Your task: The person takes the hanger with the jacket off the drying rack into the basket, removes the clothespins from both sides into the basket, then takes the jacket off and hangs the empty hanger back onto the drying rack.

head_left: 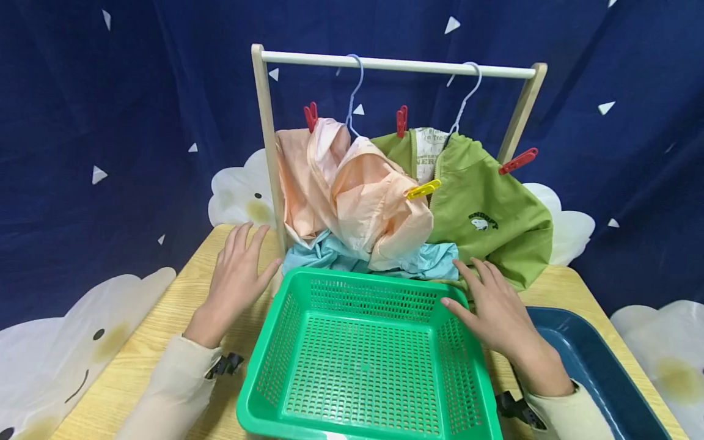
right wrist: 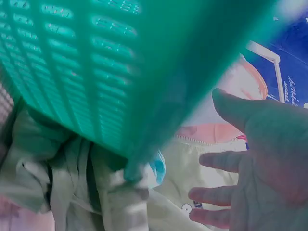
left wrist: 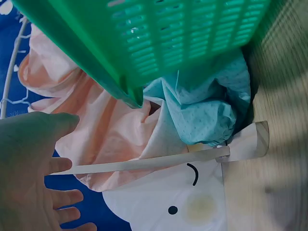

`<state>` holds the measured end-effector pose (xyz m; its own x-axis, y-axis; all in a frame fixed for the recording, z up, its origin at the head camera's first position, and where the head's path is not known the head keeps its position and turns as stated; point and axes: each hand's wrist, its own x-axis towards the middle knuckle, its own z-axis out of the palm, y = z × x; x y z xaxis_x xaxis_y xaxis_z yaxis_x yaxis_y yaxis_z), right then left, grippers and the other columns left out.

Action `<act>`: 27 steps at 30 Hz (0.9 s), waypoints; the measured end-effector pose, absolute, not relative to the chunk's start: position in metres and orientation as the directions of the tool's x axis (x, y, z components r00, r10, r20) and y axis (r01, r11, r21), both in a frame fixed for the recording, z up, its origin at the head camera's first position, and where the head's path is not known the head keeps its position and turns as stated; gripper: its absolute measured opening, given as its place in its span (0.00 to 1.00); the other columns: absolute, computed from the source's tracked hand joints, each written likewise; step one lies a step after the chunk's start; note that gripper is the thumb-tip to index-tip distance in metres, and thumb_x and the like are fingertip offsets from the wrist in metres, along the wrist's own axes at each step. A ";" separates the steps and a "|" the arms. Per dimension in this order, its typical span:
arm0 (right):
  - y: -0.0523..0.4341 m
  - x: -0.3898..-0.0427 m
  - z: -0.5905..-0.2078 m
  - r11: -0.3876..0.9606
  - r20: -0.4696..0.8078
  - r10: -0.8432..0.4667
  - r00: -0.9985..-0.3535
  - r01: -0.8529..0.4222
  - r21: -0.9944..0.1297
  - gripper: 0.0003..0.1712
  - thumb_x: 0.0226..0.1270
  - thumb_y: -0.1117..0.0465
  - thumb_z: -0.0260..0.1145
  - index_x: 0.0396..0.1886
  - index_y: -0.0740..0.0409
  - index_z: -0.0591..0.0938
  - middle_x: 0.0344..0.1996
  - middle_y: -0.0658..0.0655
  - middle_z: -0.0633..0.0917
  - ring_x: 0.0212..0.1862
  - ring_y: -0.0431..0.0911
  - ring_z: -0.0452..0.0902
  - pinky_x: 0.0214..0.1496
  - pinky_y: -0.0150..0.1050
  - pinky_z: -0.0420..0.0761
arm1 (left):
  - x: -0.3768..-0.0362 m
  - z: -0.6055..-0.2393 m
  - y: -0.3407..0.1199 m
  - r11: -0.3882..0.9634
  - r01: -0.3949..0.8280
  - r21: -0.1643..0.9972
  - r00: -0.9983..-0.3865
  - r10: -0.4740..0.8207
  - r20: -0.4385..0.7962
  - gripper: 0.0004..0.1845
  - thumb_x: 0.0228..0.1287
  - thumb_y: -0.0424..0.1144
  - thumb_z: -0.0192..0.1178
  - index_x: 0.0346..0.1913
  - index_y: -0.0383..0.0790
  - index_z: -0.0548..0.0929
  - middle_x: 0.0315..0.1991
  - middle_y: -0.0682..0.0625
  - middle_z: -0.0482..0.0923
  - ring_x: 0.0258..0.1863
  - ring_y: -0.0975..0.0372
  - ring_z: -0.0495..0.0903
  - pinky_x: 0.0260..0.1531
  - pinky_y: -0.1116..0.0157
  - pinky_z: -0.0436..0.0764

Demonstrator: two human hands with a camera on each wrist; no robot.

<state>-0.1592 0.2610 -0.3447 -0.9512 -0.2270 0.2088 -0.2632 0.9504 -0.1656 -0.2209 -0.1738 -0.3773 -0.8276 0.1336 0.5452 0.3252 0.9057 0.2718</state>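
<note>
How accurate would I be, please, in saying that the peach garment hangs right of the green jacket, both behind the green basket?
Not quite: the head view shows the peach garment hanging to the left of the green jacket; both are indeed behind the green basket.

Evenly bright, mostly sharp head view; duller wrist views.
The basket (right wrist: 149, 67) blurs in the hazy right-wrist view; shadows darken the left-wrist table (left wrist: 276, 125).
</note>
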 end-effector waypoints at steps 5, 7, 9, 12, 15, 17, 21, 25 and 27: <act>0.265 -0.159 -0.337 0.944 0.182 -0.257 -0.949 -0.287 -0.163 0.45 0.72 0.38 0.62 0.79 0.55 0.62 0.73 0.72 0.64 0.74 0.69 0.56 0.67 0.72 0.63 | -0.228 -0.375 -0.175 0.902 0.340 0.266 -0.818 0.143 0.557 0.34 0.67 0.46 0.65 0.72 0.38 0.68 0.71 0.32 0.63 0.73 0.40 0.59 0.60 0.35 0.70; 0.266 -0.160 -0.334 0.942 0.174 -0.261 -0.950 -0.290 -0.169 0.45 0.72 0.38 0.62 0.79 0.55 0.62 0.73 0.72 0.63 0.74 0.69 0.56 0.66 0.73 0.64 | -0.231 -0.373 -0.175 0.899 0.344 0.272 -0.818 0.144 0.557 0.34 0.68 0.47 0.65 0.72 0.38 0.68 0.71 0.32 0.63 0.73 0.40 0.59 0.61 0.35 0.69; 0.266 -0.160 -0.330 0.942 0.162 -0.261 -0.952 -0.288 -0.171 0.45 0.72 0.37 0.62 0.79 0.55 0.61 0.74 0.72 0.63 0.74 0.69 0.56 0.66 0.73 0.63 | -0.233 -0.372 -0.174 0.895 0.351 0.276 -0.816 0.148 0.558 0.33 0.68 0.47 0.64 0.71 0.38 0.69 0.70 0.32 0.64 0.73 0.40 0.60 0.62 0.35 0.68; 0.266 -0.161 -0.325 0.942 0.148 -0.266 -0.953 -0.289 -0.168 0.45 0.72 0.36 0.61 0.79 0.55 0.62 0.74 0.72 0.63 0.74 0.70 0.57 0.66 0.73 0.63 | -0.237 -0.369 -0.173 0.892 0.353 0.281 -0.817 0.148 0.557 0.33 0.68 0.47 0.64 0.71 0.37 0.69 0.70 0.32 0.65 0.73 0.40 0.60 0.63 0.36 0.68; 0.264 -0.163 -0.320 0.943 0.146 -0.273 -0.951 -0.295 -0.155 0.45 0.72 0.37 0.61 0.79 0.55 0.62 0.74 0.72 0.64 0.74 0.70 0.58 0.66 0.73 0.63 | -0.241 -0.364 -0.173 0.892 0.353 0.282 -0.814 0.144 0.562 0.32 0.68 0.46 0.63 0.71 0.37 0.69 0.70 0.32 0.65 0.72 0.40 0.61 0.64 0.37 0.67; 0.264 -0.164 -0.317 0.944 0.148 -0.278 -0.949 -0.298 -0.144 0.44 0.72 0.37 0.61 0.78 0.56 0.63 0.73 0.71 0.66 0.73 0.69 0.59 0.67 0.72 0.63 | -0.244 -0.361 -0.172 0.889 0.355 0.289 -0.812 0.140 0.566 0.32 0.68 0.46 0.63 0.71 0.36 0.70 0.70 0.33 0.66 0.72 0.40 0.62 0.64 0.38 0.68; 0.263 -0.166 -0.311 0.945 0.141 -0.281 -0.949 -0.299 -0.134 0.45 0.72 0.37 0.61 0.78 0.58 0.63 0.72 0.69 0.69 0.72 0.68 0.62 0.67 0.69 0.65 | -0.252 -0.354 -0.172 0.883 0.354 0.308 -0.809 0.124 0.575 0.31 0.68 0.45 0.63 0.69 0.35 0.71 0.69 0.33 0.67 0.71 0.40 0.64 0.64 0.39 0.69; 0.262 -0.169 -0.306 0.944 0.134 -0.289 -0.948 -0.305 -0.124 0.45 0.73 0.36 0.60 0.78 0.58 0.63 0.71 0.70 0.70 0.71 0.69 0.63 0.66 0.69 0.67 | -0.261 -0.348 -0.172 0.886 0.345 0.310 -0.795 0.099 0.599 0.28 0.68 0.43 0.63 0.67 0.35 0.73 0.68 0.35 0.70 0.69 0.40 0.67 0.63 0.39 0.70; 0.263 -0.171 -0.304 0.945 0.132 -0.295 -0.946 -0.309 -0.105 0.45 0.72 0.37 0.61 0.78 0.58 0.64 0.70 0.70 0.71 0.71 0.69 0.64 0.66 0.69 0.68 | -0.266 -0.346 -0.171 0.892 0.342 0.297 -0.780 0.093 0.618 0.27 0.68 0.43 0.62 0.66 0.35 0.74 0.67 0.36 0.71 0.68 0.41 0.69 0.62 0.40 0.72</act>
